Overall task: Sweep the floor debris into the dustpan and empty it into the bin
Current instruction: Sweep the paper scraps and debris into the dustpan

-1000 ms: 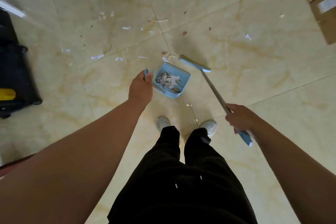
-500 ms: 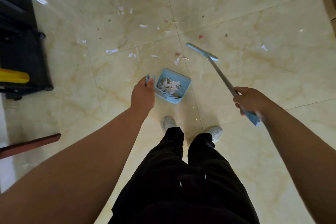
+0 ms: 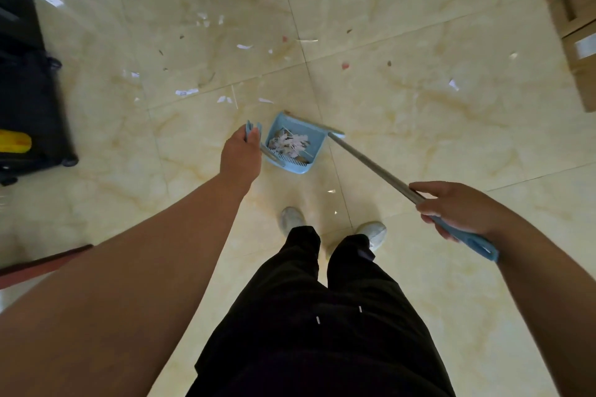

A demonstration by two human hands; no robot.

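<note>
Head view, left hand [image 3: 240, 155] fingers [image 3: 245, 138] apparently curled round dustpan [image 3: 298, 167] handle, right hand [image 3: 458, 209] gripping broom [image 3: 371, 164] shaft

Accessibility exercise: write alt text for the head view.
A person's left hand holds a blue dustpan of paper scraps; the right hand holds a broom, its head at the pan's far edge. Other scraps litter the tiled floor.

One dustpan [image 3: 317, 140], one broom [image 3: 371, 164], two shoes [image 3: 292, 217], perhaps twenty-odd loose scraps [image 3: 186, 92].
</note>
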